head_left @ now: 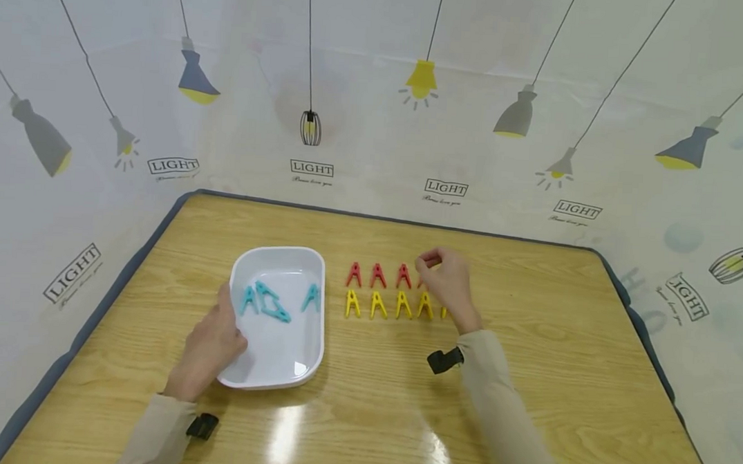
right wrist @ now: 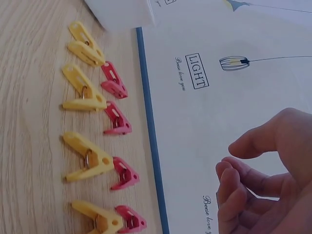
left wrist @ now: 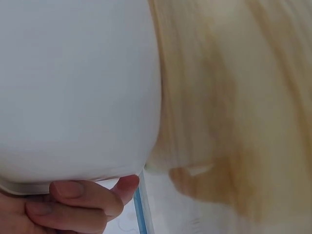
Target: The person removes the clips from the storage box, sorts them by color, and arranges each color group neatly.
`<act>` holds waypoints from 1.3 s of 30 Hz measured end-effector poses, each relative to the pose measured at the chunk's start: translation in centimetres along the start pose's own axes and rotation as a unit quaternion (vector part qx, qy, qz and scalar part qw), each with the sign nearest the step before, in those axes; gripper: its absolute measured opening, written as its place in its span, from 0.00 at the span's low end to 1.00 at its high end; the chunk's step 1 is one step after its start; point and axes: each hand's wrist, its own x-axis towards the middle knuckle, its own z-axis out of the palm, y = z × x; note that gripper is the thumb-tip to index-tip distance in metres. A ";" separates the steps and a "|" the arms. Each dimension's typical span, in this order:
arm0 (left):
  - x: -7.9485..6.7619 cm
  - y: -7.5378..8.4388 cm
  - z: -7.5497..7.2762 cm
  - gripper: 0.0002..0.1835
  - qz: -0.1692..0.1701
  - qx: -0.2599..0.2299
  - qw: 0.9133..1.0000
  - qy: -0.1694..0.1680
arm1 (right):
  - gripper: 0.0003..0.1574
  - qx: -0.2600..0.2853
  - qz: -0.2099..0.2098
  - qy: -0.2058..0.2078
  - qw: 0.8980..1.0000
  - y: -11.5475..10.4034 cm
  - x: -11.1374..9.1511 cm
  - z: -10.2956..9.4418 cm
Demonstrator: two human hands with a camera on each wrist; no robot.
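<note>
My left hand [head_left: 211,346] holds the left side of a white plastic tray [head_left: 266,366]. In the left wrist view its fingers [left wrist: 83,197] curl at the tray's rim. Several turquoise clothespins [head_left: 276,312] lie inside the tray. My right hand [head_left: 449,280] hovers over the right end of a row of red clothespins [head_left: 378,276], partly hiding the last one. In the right wrist view a gap shows between thumb and loosely bent fingers [right wrist: 231,195], with nothing between them. Below the red row stands a row of yellow clothespins [head_left: 378,305]; my right wrist covers part of the rightmost.
The wooden table [head_left: 567,323] has a dark blue edge [head_left: 397,223] along its back and sides. Behind it hangs a white sheet [head_left: 364,121] printed with lamps. A black strap piece [head_left: 445,361] sticks out at my right wrist.
</note>
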 end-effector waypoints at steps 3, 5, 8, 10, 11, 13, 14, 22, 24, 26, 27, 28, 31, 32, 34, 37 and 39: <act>-0.1 -0.1 -0.2 0.53 -0.001 0.000 1.000 0.001 | 0.12 0.004 -0.005 0.000 1.000 -0.6 0.1 0.7; -0.1 -0.2 -0.3 0.54 0.005 0.001 1.000 0.002 | 0.12 0.010 -0.007 0.003 1.000 -1.2 0.1 1.1; -0.2 -0.3 -0.3 0.55 0.018 0.004 1.000 0.007 | 0.11 0.025 -0.009 0.011 1.000 -1.8 0.0 1.7; -0.1 -0.2 -0.2 0.56 0.022 0.005 1.000 0.008 | 0.11 0.035 -0.010 0.013 0.999 -2.0 0.0 2.2; -0.1 -0.2 -0.1 0.56 0.021 0.004 1.000 0.006 | 0.10 0.038 -0.012 0.015 0.999 -2.2 0.0 2.4; 0.0 -0.1 0.0 0.56 0.017 0.005 1.000 0.005 | 0.11 0.045 -0.015 0.017 0.999 -2.4 -0.1 2.8; 0.0 0.0 0.1 0.56 0.012 0.003 1.000 0.003 | 0.11 0.044 -0.016 0.018 0.999 -2.5 -0.1 3.0; 0.2 0.0 0.1 0.56 -0.007 0.004 1.000 -0.001 | 0.10 0.074 -0.010 0.005 0.997 -4.4 0.0 4.5; 0.1 0.0 0.0 0.56 -0.005 0.006 1.000 0.001 | 0.10 0.078 -0.014 0.003 0.997 -4.8 0.1 4.9; 0.1 -0.2 -0.1 0.55 -0.003 0.008 1.000 0.004 | 0.10 0.082 -0.016 -0.001 0.997 -5.3 0.1 5.4; 0.1 -0.3 -0.1 0.55 -0.001 0.010 1.000 0.006 | 0.10 0.084 -0.017 -0.003 0.996 -5.6 0.1 5.7; 0.1 -0.3 -0.2 0.55 0.000 0.011 1.000 0.008 | 0.10 0.088 -0.020 -0.004 0.996 -5.8 0.1 5.9; 0.2 -0.3 -0.2 0.55 0.000 0.013 1.000 0.012 | 0.09 0.100 -0.023 -0.014 0.995 -6.5 0.1 6.8; 0.2 -0.3 -0.2 0.55 0.001 0.012 1.000 0.012 | 0.09 0.101 -0.027 -0.015 0.994 -6.7 0.2 7.1; 0.3 -0.3 -0.1 0.55 0.001 0.009 1.000 0.012 | 0.09 0.104 -0.032 -0.021 0.994 -7.1 0.2 7.7; 0.4 -0.4 0.0 0.55 0.005 0.008 1.000 0.012 | 0.08 0.094 -0.037 -0.028 0.994 -7.7 0.2 8.6; 0.5 -0.5 0.1 0.55 0.006 0.010 1.000 0.015 | 0.08 0.092 -0.040 -0.044 0.994 -8.2 0.2 9.2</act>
